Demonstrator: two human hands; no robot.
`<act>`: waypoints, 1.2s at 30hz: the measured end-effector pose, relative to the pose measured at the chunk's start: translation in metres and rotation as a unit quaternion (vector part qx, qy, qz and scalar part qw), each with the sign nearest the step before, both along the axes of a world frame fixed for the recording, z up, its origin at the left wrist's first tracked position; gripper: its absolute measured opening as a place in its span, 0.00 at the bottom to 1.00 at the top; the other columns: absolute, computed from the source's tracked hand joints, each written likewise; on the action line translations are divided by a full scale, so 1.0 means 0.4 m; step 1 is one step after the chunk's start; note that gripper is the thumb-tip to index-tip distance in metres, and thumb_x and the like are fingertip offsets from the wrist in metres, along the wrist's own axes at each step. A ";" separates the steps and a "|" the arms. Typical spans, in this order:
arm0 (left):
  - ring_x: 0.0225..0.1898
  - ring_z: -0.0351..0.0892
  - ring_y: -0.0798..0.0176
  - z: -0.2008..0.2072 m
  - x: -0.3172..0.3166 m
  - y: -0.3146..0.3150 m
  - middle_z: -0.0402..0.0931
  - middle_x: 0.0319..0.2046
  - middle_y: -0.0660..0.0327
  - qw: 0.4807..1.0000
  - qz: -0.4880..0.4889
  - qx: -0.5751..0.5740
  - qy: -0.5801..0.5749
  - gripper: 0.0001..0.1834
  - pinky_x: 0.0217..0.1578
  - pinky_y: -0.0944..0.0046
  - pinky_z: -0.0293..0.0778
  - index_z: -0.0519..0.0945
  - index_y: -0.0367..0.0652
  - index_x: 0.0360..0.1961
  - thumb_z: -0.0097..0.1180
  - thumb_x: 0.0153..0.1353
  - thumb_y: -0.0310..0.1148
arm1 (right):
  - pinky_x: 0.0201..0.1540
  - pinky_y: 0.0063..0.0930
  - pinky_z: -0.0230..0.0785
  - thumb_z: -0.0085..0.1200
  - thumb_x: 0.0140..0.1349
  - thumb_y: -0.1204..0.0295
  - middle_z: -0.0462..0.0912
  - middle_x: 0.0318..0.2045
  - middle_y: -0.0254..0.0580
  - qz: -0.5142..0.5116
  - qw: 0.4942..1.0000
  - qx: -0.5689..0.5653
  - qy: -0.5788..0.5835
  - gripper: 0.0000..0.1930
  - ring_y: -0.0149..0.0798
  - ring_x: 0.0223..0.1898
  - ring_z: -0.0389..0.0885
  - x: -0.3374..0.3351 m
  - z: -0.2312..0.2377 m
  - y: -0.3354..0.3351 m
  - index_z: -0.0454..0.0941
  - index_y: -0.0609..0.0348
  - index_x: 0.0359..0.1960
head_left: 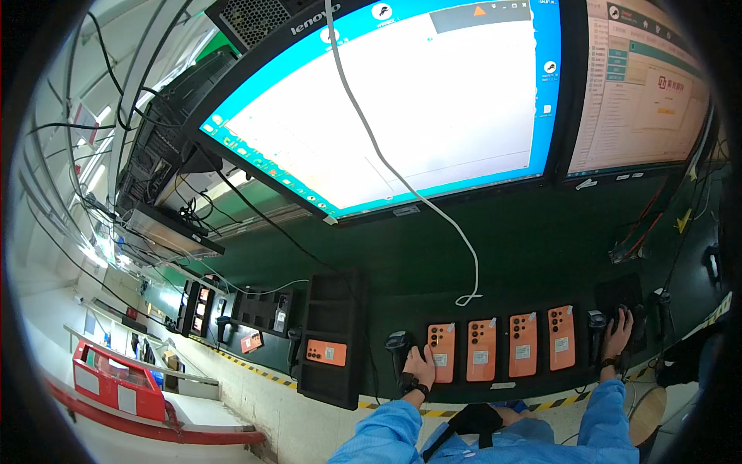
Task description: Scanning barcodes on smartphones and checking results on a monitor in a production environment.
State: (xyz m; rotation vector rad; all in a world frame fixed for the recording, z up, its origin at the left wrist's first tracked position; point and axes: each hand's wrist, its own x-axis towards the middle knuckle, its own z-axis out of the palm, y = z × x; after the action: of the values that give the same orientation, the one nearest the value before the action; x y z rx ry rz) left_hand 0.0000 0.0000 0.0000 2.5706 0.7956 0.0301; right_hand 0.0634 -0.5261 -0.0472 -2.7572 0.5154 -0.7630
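Note:
Several orange smartphones lie in a row, backs up, each with a white label. My left hand (pixel 420 366) is at the left edge of the leftmost phone (pixel 442 340), its fingers stretched out and touching it. A black handheld scanner (pixel 398 342) stands just left of that hand. To the right are a second phone (pixel 481 340), a third phone (pixel 523 338) and the phone nearest my right hand (pixel 562 332). My right hand (pixel 617 337) lies with bent fingers over a dark computer mouse (pixel 623 310), mostly covered. Another black scanner (pixel 596 325) stands to its left.
A large monitor (pixel 386 116) and a second screen (pixel 641 93) stand behind the green bench (pixel 417 255). A white cable (pixel 402 179) hangs in front. At left, a black tray (pixel 328 294) holds an orange phone (pixel 326 353). Further left lie more trays and phones.

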 end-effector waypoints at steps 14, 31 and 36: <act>0.42 0.74 0.38 0.036 0.012 0.007 0.73 0.45 0.38 1.000 -0.004 -0.010 0.013 0.28 0.41 0.47 0.72 0.69 0.33 0.47 0.34 0.67 0.51 | 0.59 0.44 0.61 0.49 0.62 0.74 0.65 0.59 0.52 -0.005 1.000 0.008 -0.001 0.19 0.55 0.59 0.65 0.005 -0.010 0.014 0.70 0.52 0.56; 0.40 0.75 0.39 -0.008 0.002 0.006 0.74 0.42 0.41 0.999 -0.004 0.038 -0.011 0.26 0.37 0.47 0.74 0.70 0.35 0.45 0.37 0.67 0.51 | 0.60 0.43 0.60 0.47 0.63 0.75 0.63 0.61 0.51 -0.028 0.999 0.026 -0.030 0.18 0.55 0.61 0.63 -0.004 -0.006 0.006 0.70 0.54 0.56; 0.41 0.75 0.39 0.009 0.005 -0.003 0.73 0.44 0.40 1.000 -0.001 0.025 0.014 0.27 0.38 0.48 0.74 0.70 0.34 0.46 0.37 0.67 0.51 | 0.60 0.43 0.60 0.47 0.63 0.75 0.63 0.61 0.52 -0.018 0.998 0.046 -0.038 0.18 0.55 0.60 0.63 -0.004 0.011 0.013 0.70 0.54 0.55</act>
State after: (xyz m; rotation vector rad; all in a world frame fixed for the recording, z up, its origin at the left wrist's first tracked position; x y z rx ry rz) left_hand 0.0018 -0.0012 0.0038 2.6247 0.8117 0.0128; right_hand 0.0618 -0.5210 -0.0429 -2.6295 0.5726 -0.8273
